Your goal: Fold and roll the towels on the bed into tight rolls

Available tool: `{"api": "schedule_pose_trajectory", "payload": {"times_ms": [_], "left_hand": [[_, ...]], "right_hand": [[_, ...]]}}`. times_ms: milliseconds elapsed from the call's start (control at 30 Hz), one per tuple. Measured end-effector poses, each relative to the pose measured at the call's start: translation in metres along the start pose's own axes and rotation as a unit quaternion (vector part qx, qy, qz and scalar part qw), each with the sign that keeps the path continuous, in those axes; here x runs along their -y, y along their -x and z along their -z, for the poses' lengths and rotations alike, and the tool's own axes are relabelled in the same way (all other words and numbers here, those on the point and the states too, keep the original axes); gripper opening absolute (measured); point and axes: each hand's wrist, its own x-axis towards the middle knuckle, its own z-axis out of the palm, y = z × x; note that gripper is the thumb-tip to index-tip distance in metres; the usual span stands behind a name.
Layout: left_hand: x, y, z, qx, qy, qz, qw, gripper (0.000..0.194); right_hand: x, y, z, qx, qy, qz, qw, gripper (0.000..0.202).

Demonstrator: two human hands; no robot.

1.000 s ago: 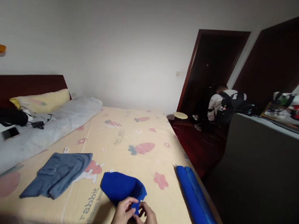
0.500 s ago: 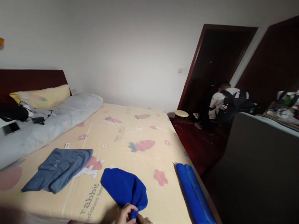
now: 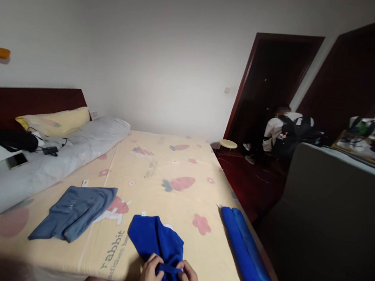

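Note:
A bright blue cloth (image 3: 153,235) lies partly on the bed near its front edge, its near part bunched up between my hands. My left hand (image 3: 150,275) pinches the fabric on one side, and my right hand (image 3: 189,279) grips it on the other, with a narrow folded strip of cloth stretched between the fingertips. To the left, a grey-blue cloth (image 3: 74,213) is spread out with creases. Two blue rolled cloths (image 3: 245,250) rest side by side at the bed's right edge.
The patterned bed sheet (image 3: 172,207) spans the middle. A grey bundle (image 3: 69,158), phone (image 3: 17,160), black cables and a yellow pillow (image 3: 56,121) lie left. A person (image 3: 272,132) sits beyond a stool (image 3: 228,144); a dark grey panel (image 3: 330,231) stands right.
My hands have moved apart, stretching a strip of the blue cloth between them. The cloth's far part has shifted and become more creased.

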Motion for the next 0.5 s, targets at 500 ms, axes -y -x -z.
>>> {"api": "schedule_pose_trajectory", "payload": {"times_ms": [500], "left_hand": [[-0.036, -0.024, 0.068, 0.1, -0.09, -0.023, 0.991, 0.008]], "right_hand": [[-0.002, -0.02, 0.073, -0.11, 0.393, 0.094, 0.908, 0.035]]}}
